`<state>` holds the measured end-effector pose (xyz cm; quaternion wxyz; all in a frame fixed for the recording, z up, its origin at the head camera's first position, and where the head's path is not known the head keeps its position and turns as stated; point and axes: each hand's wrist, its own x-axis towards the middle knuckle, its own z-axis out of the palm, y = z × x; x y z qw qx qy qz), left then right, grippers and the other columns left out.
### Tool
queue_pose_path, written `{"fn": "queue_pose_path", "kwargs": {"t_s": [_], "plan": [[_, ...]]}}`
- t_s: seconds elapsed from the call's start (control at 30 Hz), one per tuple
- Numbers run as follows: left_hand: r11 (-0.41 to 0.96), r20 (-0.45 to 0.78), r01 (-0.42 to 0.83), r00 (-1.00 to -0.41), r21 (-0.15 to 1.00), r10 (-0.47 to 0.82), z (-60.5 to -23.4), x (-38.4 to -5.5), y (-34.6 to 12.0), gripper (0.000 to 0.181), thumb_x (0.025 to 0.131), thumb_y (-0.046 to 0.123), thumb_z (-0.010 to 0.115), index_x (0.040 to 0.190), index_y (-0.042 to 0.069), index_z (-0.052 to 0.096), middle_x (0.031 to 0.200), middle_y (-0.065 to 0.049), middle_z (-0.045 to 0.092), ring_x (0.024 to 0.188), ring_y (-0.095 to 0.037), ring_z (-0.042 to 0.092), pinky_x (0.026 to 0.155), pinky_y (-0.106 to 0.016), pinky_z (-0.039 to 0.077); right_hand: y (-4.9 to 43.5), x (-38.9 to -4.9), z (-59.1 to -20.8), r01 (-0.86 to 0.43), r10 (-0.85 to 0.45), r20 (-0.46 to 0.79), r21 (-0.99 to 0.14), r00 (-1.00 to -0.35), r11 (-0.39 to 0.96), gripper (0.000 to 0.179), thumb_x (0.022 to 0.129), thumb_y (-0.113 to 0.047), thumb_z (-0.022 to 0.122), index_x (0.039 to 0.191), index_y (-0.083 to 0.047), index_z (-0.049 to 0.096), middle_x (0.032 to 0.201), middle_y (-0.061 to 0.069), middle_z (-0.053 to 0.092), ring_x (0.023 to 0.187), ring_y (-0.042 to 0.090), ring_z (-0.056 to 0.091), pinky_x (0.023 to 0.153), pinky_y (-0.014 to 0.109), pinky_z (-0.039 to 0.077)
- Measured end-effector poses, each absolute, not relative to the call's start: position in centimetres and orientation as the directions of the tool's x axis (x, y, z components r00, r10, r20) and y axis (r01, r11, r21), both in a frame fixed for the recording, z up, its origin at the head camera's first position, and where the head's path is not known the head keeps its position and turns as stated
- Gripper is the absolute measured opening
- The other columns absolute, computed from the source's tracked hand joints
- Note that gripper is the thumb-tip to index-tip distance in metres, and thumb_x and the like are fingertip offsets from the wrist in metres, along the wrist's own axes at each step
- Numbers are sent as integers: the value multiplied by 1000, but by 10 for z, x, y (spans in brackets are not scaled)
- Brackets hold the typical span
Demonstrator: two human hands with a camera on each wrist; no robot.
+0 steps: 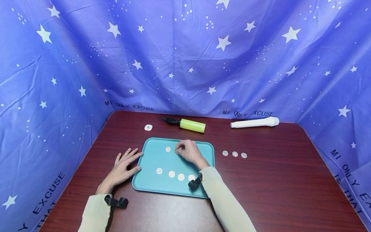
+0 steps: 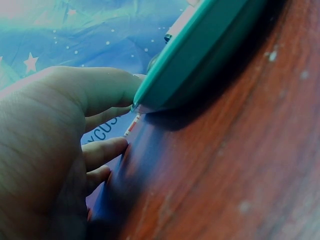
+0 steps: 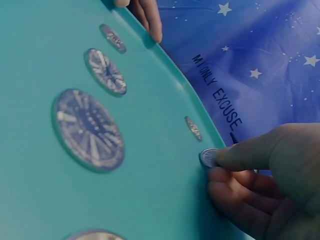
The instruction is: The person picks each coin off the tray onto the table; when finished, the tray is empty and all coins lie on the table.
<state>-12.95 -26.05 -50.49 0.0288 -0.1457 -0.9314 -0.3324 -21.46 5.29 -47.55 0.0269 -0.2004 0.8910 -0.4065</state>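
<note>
A turquoise tray (image 1: 149, 183) lies on the table with several silver coins on it. Along its front runs a row of them, including one coin (image 1: 159, 171) at the row's left end. Farther back lies another coin (image 1: 168, 149). Beside that one, my right hand (image 1: 189, 151) pinches a silver coin (image 3: 209, 157) between thumb and fingers, low over the tray near its far rim. My left hand (image 1: 123, 169) has its fingers spread at the tray's left edge, thumb and index finger touching the rim. In the left wrist view the left hand (image 2: 55, 135) holds nothing.
Right of the tray, three more coins, the middle coin (image 1: 235, 154) among them, lie in a row. Behind it are a yellow-green hand pump (image 1: 192, 126), a white microphone-shaped object (image 1: 255, 122) and a small scalloped white disc (image 1: 148, 127). A blue star-patterned curtain (image 1: 185, 58) surrounds the table.
</note>
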Motion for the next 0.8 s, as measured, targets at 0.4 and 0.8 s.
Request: {"fn": "queue_pose_path", "kwargs": {"t_s": [0.4,0.8], "plan": [[739,152,290,-956,608,251,-505,-129,-261,59,88,29,72,143,15,56,156,-23,43,149,-51,24,114,-74,2,58,-217,-474,-196,-359,14,-858,-933,475,15,91,-1,63,94,-4,77,79,11,75,60,10,67,60,24,58],[743,164,298,-954,600,251,-503,-127,-261,58,89,30,71,143,15,56,155,-24,44,149,-52,25,114,-75,4,63,-219,-480,-25,-312,-84,-944,-946,330,11,93,-1,67,98,1,76,86,18,75,62,10,69,62,29,61]]}}
